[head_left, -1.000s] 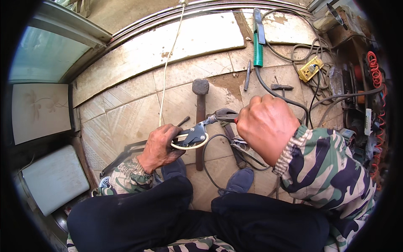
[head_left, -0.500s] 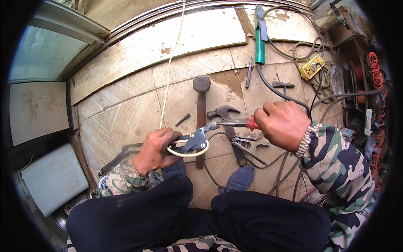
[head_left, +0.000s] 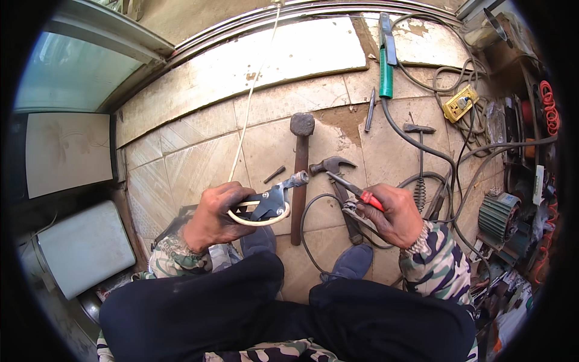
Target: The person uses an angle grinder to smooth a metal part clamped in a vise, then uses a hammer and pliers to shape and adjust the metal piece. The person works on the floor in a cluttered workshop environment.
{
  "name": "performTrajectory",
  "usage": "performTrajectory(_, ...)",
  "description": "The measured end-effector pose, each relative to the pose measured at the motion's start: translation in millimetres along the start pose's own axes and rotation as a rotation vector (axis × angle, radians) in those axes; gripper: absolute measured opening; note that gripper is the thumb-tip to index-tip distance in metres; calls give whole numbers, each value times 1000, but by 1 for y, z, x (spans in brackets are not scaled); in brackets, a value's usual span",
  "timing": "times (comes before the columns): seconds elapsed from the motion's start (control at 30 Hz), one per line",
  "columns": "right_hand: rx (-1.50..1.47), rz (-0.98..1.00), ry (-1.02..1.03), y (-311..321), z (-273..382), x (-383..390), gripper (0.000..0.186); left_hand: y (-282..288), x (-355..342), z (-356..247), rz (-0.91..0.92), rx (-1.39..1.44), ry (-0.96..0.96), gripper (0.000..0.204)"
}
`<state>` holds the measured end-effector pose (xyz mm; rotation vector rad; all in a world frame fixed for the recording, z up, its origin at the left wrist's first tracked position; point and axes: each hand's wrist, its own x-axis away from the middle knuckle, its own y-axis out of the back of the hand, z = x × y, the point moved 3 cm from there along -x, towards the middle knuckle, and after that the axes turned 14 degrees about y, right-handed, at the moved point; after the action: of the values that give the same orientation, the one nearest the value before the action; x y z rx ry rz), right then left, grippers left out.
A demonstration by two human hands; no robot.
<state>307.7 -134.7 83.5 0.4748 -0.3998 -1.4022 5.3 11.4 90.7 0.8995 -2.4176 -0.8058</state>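
My left hand [head_left: 211, 216] is closed around a dark metal bracket [head_left: 269, 205] with two screws and a short, worn grey tube end. A cream cord [head_left: 245, 123] loops under the bracket and runs up and away across the floor. Closed on a red-handled tool [head_left: 372, 200], my right hand [head_left: 395, 215] points its slim, tapering grey metal end up and left. Whether the tool is pliers or a screwdriver I cannot tell. Its tip is apart from the tube end, in front of a claw hammer [head_left: 331, 165] on the floor.
On the tiles lie a sledgehammer [head_left: 301, 127], a short dark rod [head_left: 274, 174], a pointed bar [head_left: 370, 110] and a chipping hammer [head_left: 419, 129]. A green-handled electrode holder [head_left: 386, 72], coiled cables and a yellow socket box [head_left: 460, 104] lie at far right. My shoes are below.
The tool in my right hand has come away from the tube end and swung lower, now angled up and left. My left hand keeps the bracket. The whole view has shifted slightly.
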Motion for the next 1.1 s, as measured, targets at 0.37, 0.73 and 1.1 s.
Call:
performTrajectory(0.37,1099,65,325,21,79,-31,32,-20,-5,7,24,-80,46,45)
performTrajectory(0.73,1176,314,189,10,100,-42,24,-29,-8,9,2,-46,47,43)
performTrajectory(1.1,1209,588,91,5,106,-72,17,-55,-9,19,-41,-96,44,44)
